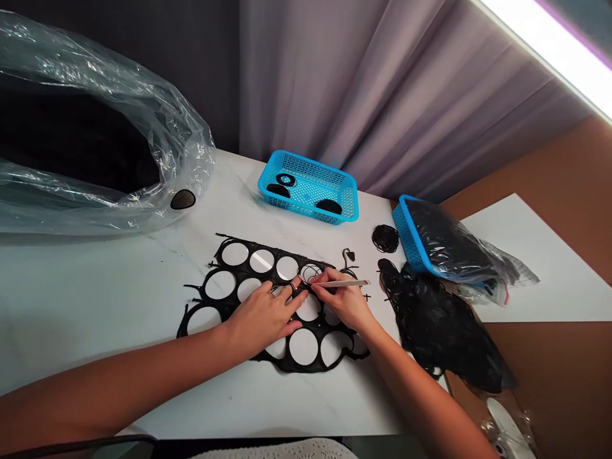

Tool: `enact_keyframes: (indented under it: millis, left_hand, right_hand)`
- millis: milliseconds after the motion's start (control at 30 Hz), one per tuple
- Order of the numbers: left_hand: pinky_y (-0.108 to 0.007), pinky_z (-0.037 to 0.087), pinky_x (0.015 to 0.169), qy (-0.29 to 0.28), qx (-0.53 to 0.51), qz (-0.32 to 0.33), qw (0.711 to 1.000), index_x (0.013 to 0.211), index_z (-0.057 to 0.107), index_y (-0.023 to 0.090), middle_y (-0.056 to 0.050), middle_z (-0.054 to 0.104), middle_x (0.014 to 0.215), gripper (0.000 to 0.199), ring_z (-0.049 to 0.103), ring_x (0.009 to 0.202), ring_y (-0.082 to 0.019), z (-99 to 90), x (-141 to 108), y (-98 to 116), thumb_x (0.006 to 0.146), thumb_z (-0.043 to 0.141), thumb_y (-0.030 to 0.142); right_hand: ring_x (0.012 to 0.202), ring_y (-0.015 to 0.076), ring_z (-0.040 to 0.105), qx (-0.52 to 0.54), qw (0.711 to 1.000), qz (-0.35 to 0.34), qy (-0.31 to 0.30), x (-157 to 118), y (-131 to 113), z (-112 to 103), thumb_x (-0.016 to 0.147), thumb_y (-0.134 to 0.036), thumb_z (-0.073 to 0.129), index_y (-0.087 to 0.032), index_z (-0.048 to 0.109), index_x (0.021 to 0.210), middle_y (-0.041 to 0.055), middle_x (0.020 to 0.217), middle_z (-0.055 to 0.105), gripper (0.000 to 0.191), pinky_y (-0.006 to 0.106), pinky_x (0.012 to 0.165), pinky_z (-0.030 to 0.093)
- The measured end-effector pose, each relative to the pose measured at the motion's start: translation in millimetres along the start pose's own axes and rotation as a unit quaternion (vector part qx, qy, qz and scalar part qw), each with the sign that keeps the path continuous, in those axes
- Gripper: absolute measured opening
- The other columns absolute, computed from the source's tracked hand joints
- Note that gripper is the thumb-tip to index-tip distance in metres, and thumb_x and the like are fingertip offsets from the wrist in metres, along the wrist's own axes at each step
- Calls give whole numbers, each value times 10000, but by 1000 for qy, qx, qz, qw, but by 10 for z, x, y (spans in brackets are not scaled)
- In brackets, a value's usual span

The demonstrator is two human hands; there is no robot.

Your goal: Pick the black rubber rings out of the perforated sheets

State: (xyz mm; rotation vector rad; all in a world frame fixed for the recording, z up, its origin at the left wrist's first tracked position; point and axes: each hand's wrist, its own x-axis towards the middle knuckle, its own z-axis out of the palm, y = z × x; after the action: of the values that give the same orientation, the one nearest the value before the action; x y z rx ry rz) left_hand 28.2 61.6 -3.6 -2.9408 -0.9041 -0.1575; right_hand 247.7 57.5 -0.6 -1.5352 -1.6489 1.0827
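Observation:
A black sheet with rows of round holes lies flat on the white table, and the table shows through the holes. My left hand rests on the middle of the sheet with its fingers spread. My right hand pinches a thin, light-coloured pen-like tool, its tip on the sheet's upper right part near my left fingertips. Thin black rings lie at a hole just beyond the fingers.
A blue basket holding black rings and discs stands at the back. A second blue basket with bagged black material is at the right, near a black ring bundle and a black heap. Clear plastic is at the left.

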Motion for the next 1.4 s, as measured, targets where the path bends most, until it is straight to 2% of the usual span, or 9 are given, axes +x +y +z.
enact_keyframes:
  millis: [333, 567, 767, 1000, 1067, 1133, 1200, 1300, 1400]
  left_hand:
    - [-357, 399, 732, 4, 3, 1, 1000, 1390, 557, 194, -165, 571, 1425, 569, 655, 701, -184, 12, 3, -4, 923, 656, 503]
    - [-354, 400, 737, 5, 6, -2, 1000, 1391, 561, 204, -167, 579, 1415, 574, 652, 690, -178, -5, -2, -1, 915, 664, 509]
    - [-353, 398, 725, 0, 13, 5, 1000, 1404, 550, 199, -164, 560, 1439, 576, 669, 724, -194, -2, 7, -4, 932, 637, 516]
    - [-358, 409, 756, -14, -1, 4, 1000, 1398, 546, 168, -177, 527, 1468, 556, 689, 866, -223, 14, 0, 0, 961, 596, 508]
    - [-350, 408, 756, -11, -9, 5, 1000, 1398, 543, 174, -175, 522, 1473, 546, 683, 961, -238, 24, 4, -5, 960, 605, 494]
    - [-346, 407, 748, -11, -15, 2, 1000, 1408, 533, 187, -171, 512, 1483, 546, 684, 958, -234, 33, 12, -14, 957, 615, 484]
    - [-347, 409, 745, -10, -21, -2, 1000, 1405, 534, 189, -170, 513, 1483, 554, 689, 890, -219, 22, 13, -29, 949, 625, 489]
    - [-341, 409, 723, -3, -28, 0, 1000, 1392, 540, 188, -155, 532, 1468, 563, 677, 830, -202, -48, -34, -48, 925, 663, 478]
    - [-336, 406, 715, 6, -33, 31, 999, 1365, 554, 204, -123, 577, 1427, 497, 657, 790, -181, -130, -165, -33, 932, 666, 420]
  right_hand:
    - [856, 210, 633, -107, 992, -59, 24, -61, -12, 17, 890, -240, 619, -232, 589, 774, 25, 939, 742, 120, 377, 851, 423]
    - [835, 198, 649, 30, 999, -18, 21, -62, -21, 12, 892, -296, 630, -225, 562, 733, 38, 925, 731, 187, 319, 744, 475]
    - [818, 197, 646, -69, 996, -53, 21, -50, 2, 9, 916, -261, 618, -230, 579, 765, 23, 922, 744, 159, 337, 768, 453]
    - [963, 233, 638, -333, 916, -225, 6, -76, 31, 47, 982, -161, 467, -219, 599, 937, 81, 1065, 739, 151, 411, 913, 379]
    - [884, 233, 641, -376, 900, -214, 52, 75, 62, -153, 947, -148, 465, -211, 589, 879, 88, 964, 739, 155, 398, 864, 389]
    - [724, 233, 611, -409, 887, -134, 168, 271, 98, -450, 914, -169, 464, -214, 559, 770, 80, 774, 708, 178, 368, 739, 392]
    - [732, 250, 610, -408, 869, -54, 275, 418, 109, -724, 882, -187, 482, -214, 549, 770, 95, 788, 713, 134, 356, 705, 386]
    - [731, 248, 616, -331, 906, -29, 262, 392, 33, -844, 868, -240, 523, -227, 542, 752, 85, 810, 726, 119, 341, 681, 402]
    - [784, 242, 646, -200, 968, -42, 148, 94, -129, -576, 876, -291, 564, -241, 559, 756, 64, 854, 738, 131, 340, 706, 450]
